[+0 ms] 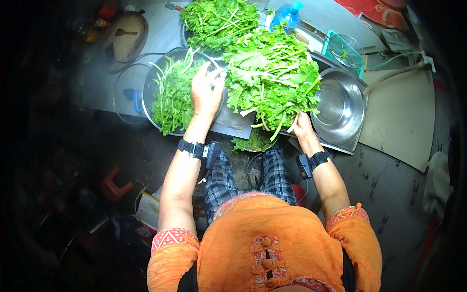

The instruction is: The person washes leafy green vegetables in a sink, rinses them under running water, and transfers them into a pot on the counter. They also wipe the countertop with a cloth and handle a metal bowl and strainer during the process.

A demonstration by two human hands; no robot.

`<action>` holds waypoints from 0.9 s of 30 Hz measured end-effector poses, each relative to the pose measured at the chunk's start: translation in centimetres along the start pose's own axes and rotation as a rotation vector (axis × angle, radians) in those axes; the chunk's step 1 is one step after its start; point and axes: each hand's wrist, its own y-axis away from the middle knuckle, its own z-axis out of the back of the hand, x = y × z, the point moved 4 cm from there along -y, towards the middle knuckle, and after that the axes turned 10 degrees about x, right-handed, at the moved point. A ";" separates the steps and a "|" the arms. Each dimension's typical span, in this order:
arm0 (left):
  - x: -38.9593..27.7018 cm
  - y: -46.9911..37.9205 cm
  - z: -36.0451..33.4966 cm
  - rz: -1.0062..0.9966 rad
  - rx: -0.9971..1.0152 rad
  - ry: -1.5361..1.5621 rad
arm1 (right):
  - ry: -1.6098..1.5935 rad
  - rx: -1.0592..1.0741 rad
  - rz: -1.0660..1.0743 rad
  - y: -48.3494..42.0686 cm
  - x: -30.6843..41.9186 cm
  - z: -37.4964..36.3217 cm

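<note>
A large heap of leafy greens (271, 73) with pale stems lies in front of me, right of centre. My right hand (303, 126) is at its lower right edge, fingers hidden under leaves and stems; what they grip cannot be seen. Over the right side of a wide metal pan (146, 87) is my left hand (207, 91), fingers apart, with nothing visible in it. Wilted-looking greens (173, 100) fill much of this pan, and haze hangs around it. Behind stands another pile of greens (220, 23) in a dark-rimmed vessel.
A steel basin (337, 106) sits at the right, beside a teal plastic basket (359, 67) with a wire strainer (344, 51). A blue pump bottle (286, 16) stands behind. Farther left are a round wooden board (127, 40) and a glass lid (122, 106). More greens (257, 140) lie low before my legs.
</note>
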 end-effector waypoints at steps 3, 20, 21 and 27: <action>-3.5 -1.2 -2.6 -0.232 0.154 -0.304 | -0.006 -0.046 -0.010 0.6 0.2 -0.9; 10.0 3.5 -7.9 0.605 0.298 0.456 | 0.063 -0.108 -0.068 2.1 1.1 3.1; 10.5 4.0 -9.0 0.636 0.310 0.598 | 0.079 -0.118 -0.057 2.0 1.2 3.1; 10.6 4.5 -14.3 0.881 0.242 1.006 | 0.076 -0.016 -0.096 -3.2 1.6 2.6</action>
